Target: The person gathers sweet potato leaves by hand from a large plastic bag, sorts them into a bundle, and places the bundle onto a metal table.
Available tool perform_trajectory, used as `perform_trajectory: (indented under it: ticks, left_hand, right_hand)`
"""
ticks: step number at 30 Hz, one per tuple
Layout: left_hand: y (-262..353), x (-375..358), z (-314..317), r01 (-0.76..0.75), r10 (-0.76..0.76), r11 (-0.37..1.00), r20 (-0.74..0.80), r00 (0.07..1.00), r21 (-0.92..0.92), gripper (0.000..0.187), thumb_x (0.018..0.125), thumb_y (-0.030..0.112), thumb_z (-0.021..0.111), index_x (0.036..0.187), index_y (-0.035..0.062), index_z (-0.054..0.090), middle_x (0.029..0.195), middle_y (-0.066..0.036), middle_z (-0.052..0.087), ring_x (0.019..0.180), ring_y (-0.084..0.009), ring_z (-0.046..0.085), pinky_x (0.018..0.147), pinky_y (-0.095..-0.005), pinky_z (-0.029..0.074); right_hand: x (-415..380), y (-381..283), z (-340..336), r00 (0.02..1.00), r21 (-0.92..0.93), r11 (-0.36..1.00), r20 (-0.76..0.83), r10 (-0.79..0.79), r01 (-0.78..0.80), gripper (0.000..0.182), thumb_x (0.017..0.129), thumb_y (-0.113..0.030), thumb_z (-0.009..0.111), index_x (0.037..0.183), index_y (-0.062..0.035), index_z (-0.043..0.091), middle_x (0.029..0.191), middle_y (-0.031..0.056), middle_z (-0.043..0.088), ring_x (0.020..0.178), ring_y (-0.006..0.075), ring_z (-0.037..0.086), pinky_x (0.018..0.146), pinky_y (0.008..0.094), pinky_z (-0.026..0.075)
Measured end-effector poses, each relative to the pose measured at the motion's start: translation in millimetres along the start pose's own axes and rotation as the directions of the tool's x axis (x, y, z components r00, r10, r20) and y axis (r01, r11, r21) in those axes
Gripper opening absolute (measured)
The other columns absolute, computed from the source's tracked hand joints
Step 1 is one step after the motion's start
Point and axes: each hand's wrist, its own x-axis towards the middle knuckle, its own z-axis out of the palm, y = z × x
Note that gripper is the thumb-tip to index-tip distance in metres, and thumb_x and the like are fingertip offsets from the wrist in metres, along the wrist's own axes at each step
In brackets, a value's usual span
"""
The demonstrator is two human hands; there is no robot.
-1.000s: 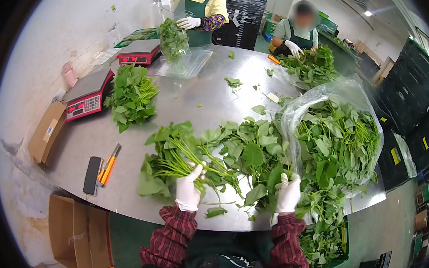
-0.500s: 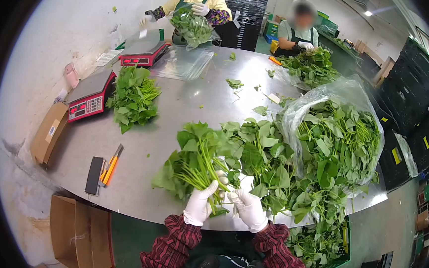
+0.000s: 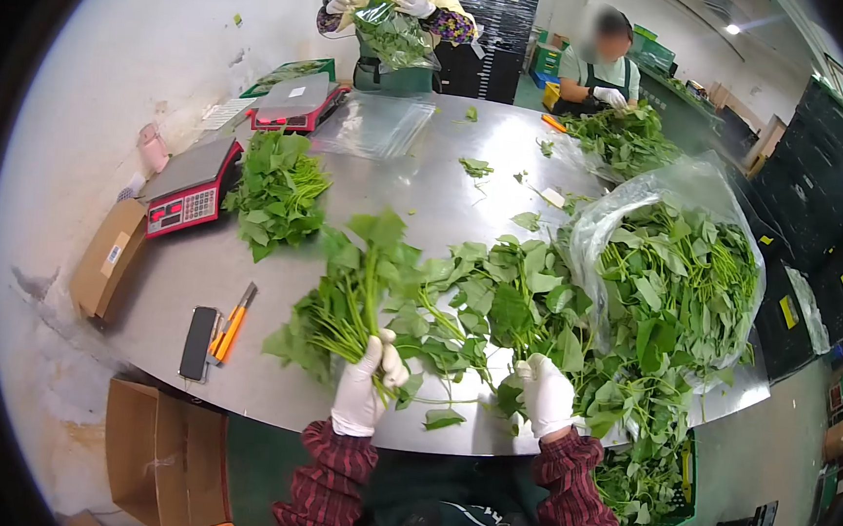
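My left hand [image 3: 362, 388], in a white glove, is closed round the stems of a bunch of leafy greens [image 3: 348, 302], whose leaves fan out up and to the left. To the right, my gloved right hand [image 3: 546, 394] has its fingers bent together at the edge of the loose greens [image 3: 512, 299] spread on the metal table. What its fingertips hold, if anything, is hidden among leaves. A large clear bag [image 3: 591, 238] full of greens lies open on the right.
Two red scales [image 3: 183, 209] stand at the left, beside a pile of greens [image 3: 275, 189]. Nearer are a phone [image 3: 198, 343] and an orange knife [image 3: 231, 326]. Across the table, one person holds a bagged bunch [image 3: 395, 34]; another handles greens [image 3: 630, 141]. A green crate [image 3: 663, 519] sits below right.
My hands have moved apart, the left one going left with the bunch and the right one going right to the loose greens. The person at the back has raised the bagged bunch.
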Motion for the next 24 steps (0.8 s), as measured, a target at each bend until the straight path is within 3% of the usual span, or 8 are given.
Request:
perform_trajectory:
  ticks: [2, 4, 8, 12, 14, 15, 20, 24]
  left_hand:
    - [-8.8, -4.4, -3.4, 0.021, -0.021, 1.000, 0.012, 1.000, -0.020, 0.025, 0.096, 0.031, 0.044, 0.102, 0.0081, 0.052, 0.064, 0.003, 0.039, 0.051, -0.0078, 0.035, 0.056, -0.0237, 0.031]
    - [-17.8, -6.1, -6.8, 0.081, -0.078, 0.994, 0.039, 0.996, -0.074, 0.026, 0.096, 0.032, 0.043, 0.102, 0.0077, 0.052, 0.064, 0.003, 0.039, 0.051, -0.0079, 0.035, 0.055, -0.0241, 0.031]
    - [-22.1, -12.3, 0.2, 0.137, -0.134, 0.989, 0.065, 0.989, -0.049, 0.027, 0.096, 0.033, 0.042, 0.102, 0.0075, 0.052, 0.063, 0.003, 0.039, 0.050, -0.0075, 0.034, 0.054, -0.0241, 0.030]
    - [-26.0, -15.6, 6.1, 0.160, -0.157, 0.987, 0.109, 0.982, -0.015, 0.028, 0.096, 0.034, 0.043, 0.102, 0.0077, 0.051, 0.060, 0.004, 0.037, 0.048, -0.0075, 0.032, 0.053, -0.0243, 0.028]
    - [-23.7, -17.2, 9.3, 0.145, -0.143, 0.989, 0.101, 0.985, -0.012, 0.027, 0.096, 0.033, 0.044, 0.102, 0.0077, 0.051, 0.059, 0.004, 0.035, 0.048, -0.0078, 0.032, 0.053, -0.0244, 0.028]
    - [-19.4, -17.1, 11.8, 0.049, -0.051, 0.999, 0.084, 0.995, 0.021, 0.027, 0.095, 0.033, 0.045, 0.103, 0.0074, 0.051, 0.059, 0.004, 0.035, 0.048, -0.0079, 0.032, 0.053, -0.0246, 0.028]
    - [-2.3, -14.1, 2.4, -0.256, 0.251, 0.958, 0.052, 0.967, 0.129, 0.023, 0.089, 0.020, 0.058, 0.104, 0.0029, 0.053, 0.062, -0.001, 0.044, 0.053, -0.0129, 0.041, 0.055, -0.0294, 0.035]
    - [-5.9, -19.0, 6.2, -0.218, 0.213, 0.969, 0.051, 0.976, 0.119, 0.017, 0.088, 0.014, 0.058, 0.101, 0.0035, 0.053, 0.060, -0.001, 0.044, 0.052, -0.0131, 0.041, 0.055, -0.0291, 0.036]
  right_hand:
    - [1.0, 2.3, 12.4, 0.997, 0.179, 0.981, -0.032, -0.074, 0.079, 0.021, 0.085, -0.022, 0.058, 0.072, -0.0049, 0.054, 0.065, 0.0135, 0.058, 0.057, 0.0311, 0.059, 0.052, 0.0399, 0.045]
    - [2.3, 5.6, 25.0, 0.980, 0.125, 0.973, -0.071, -0.188, 0.195, 0.020, 0.085, -0.022, 0.059, 0.073, -0.0055, 0.055, 0.063, 0.0131, 0.057, 0.055, 0.0286, 0.060, 0.052, 0.0394, 0.045]
    - [-2.0, -26.4, 11.6, 0.992, 0.339, 0.941, 0.111, -0.056, 0.015, 0.024, 0.084, -0.024, 0.061, 0.069, -0.0061, 0.058, 0.058, 0.0133, 0.057, 0.053, 0.0303, 0.057, 0.049, 0.0362, 0.043]
    - [-0.5, -27.1, 23.3, 0.985, 0.378, 0.920, 0.088, -0.147, 0.104, 0.024, 0.086, -0.025, 0.060, 0.070, -0.0072, 0.059, 0.058, 0.0126, 0.057, 0.053, 0.0299, 0.056, 0.050, 0.0369, 0.043]
    - [0.5, -27.9, 20.6, 0.974, 0.249, 0.960, 0.148, -0.170, 0.130, 0.022, 0.085, -0.025, 0.060, 0.072, -0.0079, 0.059, 0.059, 0.0135, 0.057, 0.054, 0.0312, 0.057, 0.051, 0.0395, 0.044]
    - [3.4, -21.1, 26.3, 0.962, 0.161, 0.957, 0.085, -0.258, 0.242, 0.016, 0.083, -0.022, 0.059, 0.075, -0.0086, 0.058, 0.062, 0.0149, 0.058, 0.058, 0.0334, 0.058, 0.053, 0.0423, 0.044]
    - [27.9, 6.8, 69.9, 0.962, 0.065, 0.961, 0.034, -0.270, 0.268, 0.011, 0.080, -0.018, 0.056, 0.076, -0.0082, 0.056, 0.068, 0.0162, 0.060, 0.066, 0.0357, 0.059, 0.058, 0.0440, 0.046]
    - [45.8, -7.2, 89.6, 0.968, 0.152, 0.962, 0.072, -0.240, 0.228, 0.012, 0.082, -0.020, 0.054, 0.082, -0.0086, 0.058, 0.075, 0.0150, 0.062, 0.071, 0.0342, 0.061, 0.062, 0.0421, 0.048]
